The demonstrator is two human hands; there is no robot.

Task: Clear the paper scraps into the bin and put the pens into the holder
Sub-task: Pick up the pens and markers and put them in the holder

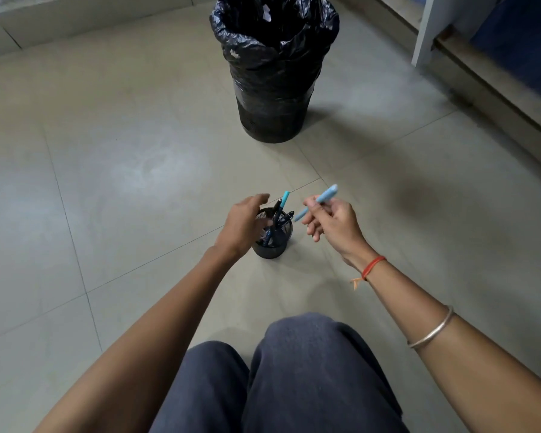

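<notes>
A black mesh pen holder (pixel 280 247) stands on the tiled floor in front of my knees, with several dark and teal pens (pixel 278 215) sticking out of it. My left hand (pixel 242 225) cups the holder's left rim, fingers spread over its top. My right hand (pixel 330 223) hovers just right of the holder, pinching a light blue pen (pixel 320 200) that slants down toward the holder. A black bin (pixel 274 89) lined with a black bag stands farther back; white paper scraps (pixel 266 12) show inside it.
The floor is pale grey tile. A white furniture leg (pixel 425 29) and a low wooden ledge run along the right side. A wall base crosses the top left. My knees in dark blue trousers (pixel 294 376) fill the bottom centre.
</notes>
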